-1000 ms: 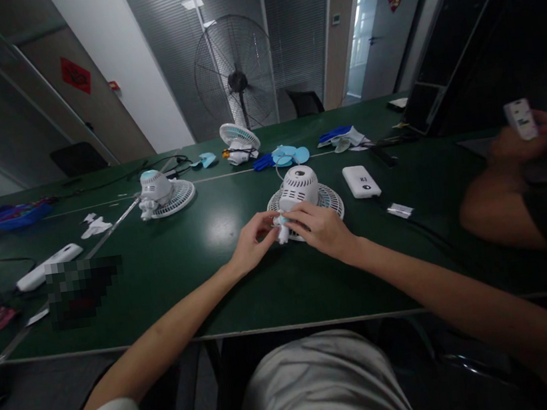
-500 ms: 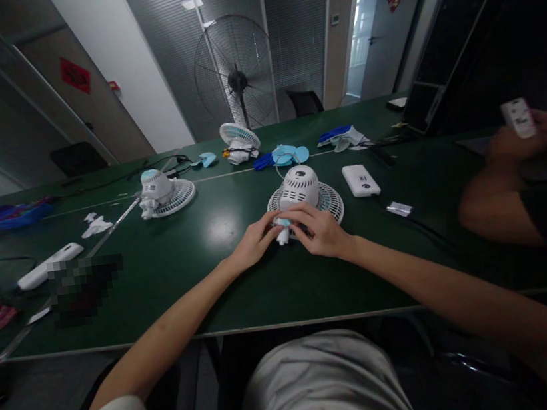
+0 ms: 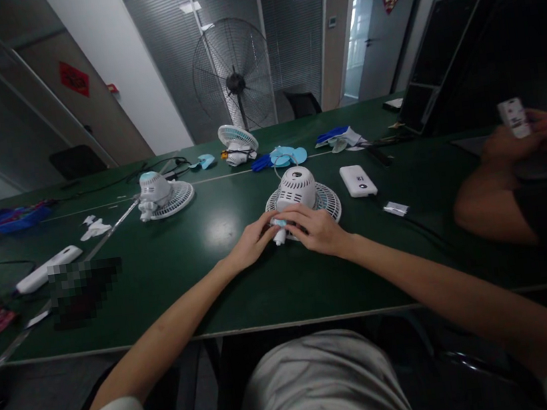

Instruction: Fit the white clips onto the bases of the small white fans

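A small white fan (image 3: 296, 187) lies grille-down on the green table in front of me, its rounded motor housing upward. At its near edge is a white part with a light-blue piece (image 3: 280, 236), which looks like the fan's neck or clip. My left hand (image 3: 252, 240) pinches this part from the left, thumb and fingertips closed on it. From the other side, my right hand (image 3: 320, 229) grips the same part, fingers curled over its top beside the housing. The fingers hide much of the part.
Another white fan (image 3: 156, 193) lies to the left, and a third (image 3: 238, 144) stands farther back. Light-blue fan blades (image 3: 288, 156) are behind my fan. A white power bank (image 3: 358, 181) sits to the right. At far right, another person's hands hold a white object (image 3: 515, 118).
The view has shifted very slightly. Both my hands stay on the white part, with hardly any visible movement.
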`<state>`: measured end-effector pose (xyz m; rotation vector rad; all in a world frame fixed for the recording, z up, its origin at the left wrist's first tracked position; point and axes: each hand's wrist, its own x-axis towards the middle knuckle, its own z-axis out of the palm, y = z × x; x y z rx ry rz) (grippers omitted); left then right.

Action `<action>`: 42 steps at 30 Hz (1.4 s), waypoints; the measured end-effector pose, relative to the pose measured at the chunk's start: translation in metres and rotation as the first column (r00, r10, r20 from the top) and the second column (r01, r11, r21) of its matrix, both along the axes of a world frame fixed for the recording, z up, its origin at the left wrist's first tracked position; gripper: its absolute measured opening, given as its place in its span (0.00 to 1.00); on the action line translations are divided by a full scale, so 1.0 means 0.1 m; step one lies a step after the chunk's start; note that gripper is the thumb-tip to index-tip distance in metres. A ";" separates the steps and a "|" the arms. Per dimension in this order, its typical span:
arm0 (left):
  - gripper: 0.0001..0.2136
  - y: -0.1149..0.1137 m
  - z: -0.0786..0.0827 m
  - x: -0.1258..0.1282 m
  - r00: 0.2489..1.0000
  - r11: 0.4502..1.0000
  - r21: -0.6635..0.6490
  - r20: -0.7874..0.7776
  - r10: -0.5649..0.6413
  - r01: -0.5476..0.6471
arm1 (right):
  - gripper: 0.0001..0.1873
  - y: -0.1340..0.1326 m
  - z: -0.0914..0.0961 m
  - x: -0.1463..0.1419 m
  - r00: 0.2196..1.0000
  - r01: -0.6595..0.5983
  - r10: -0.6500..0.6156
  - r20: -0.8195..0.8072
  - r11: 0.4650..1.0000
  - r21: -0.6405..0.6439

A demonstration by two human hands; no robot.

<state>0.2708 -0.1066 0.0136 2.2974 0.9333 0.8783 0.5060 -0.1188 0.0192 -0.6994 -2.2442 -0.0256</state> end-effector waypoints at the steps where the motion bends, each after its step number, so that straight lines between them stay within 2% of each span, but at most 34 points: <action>1: 0.19 -0.01 0.01 0.00 1.000 1.000 -0.001 -0.001 0.000 0.000 | 0.20 0.00 0.00 0.00 1.000 0.007 -0.007 -0.005 1.000 -0.011; 9: 0.18 -0.05 0.05 0.03 1.000 1.000 -0.013 -0.015 -0.002 0.002 | 0.19 0.04 -0.03 -0.10 0.982 0.077 -0.096 -0.163 0.990 -0.119; 14: 0.17 -0.02 0.01 0.03 0.999 1.000 0.006 -0.027 -0.018 0.019 | 0.20 0.01 -0.05 -0.16 0.978 0.046 -0.087 -0.188 0.976 -0.211; 18: 0.18 -0.01 0.01 0.02 1.000 1.000 0.011 -0.019 -0.025 0.025 | 0.22 -0.01 -0.01 -0.10 0.987 0.045 -0.065 -0.149 0.990 -0.131; 22: 0.18 -0.02 0.02 0.02 1.000 1.000 0.010 -0.015 -0.022 0.022 | 0.29 -0.03 0.05 0.01 1.000 -0.025 0.025 0.010 0.999 -0.025; 25: 0.17 -0.03 0.02 0.02 1.000 1.000 0.009 -0.017 -0.017 0.017 | 0.30 -0.02 0.07 0.05 0.995 -0.024 0.025 0.094 1.000 -0.007; 31: 0.17 -0.03 0.02 0.02 1.000 1.000 0.019 -0.007 -0.016 0.017 | 0.26 0.01 0.07 0.05 0.997 0.007 -0.007 0.076 1.000 -0.009; 36: 0.18 -0.04 0.03 0.03 1.000 1.000 0.024 -0.012 -0.015 0.016 | 0.20 0.03 0.06 0.00 0.998 0.050 -0.051 -0.026 0.998 -0.035; 42: 0.17 -0.03 0.03 0.02 0.999 1.000 0.015 -0.028 -0.024 0.024 | 0.21 0.04 0.01 -0.11 0.990 0.013 -0.038 -0.133 0.983 -0.183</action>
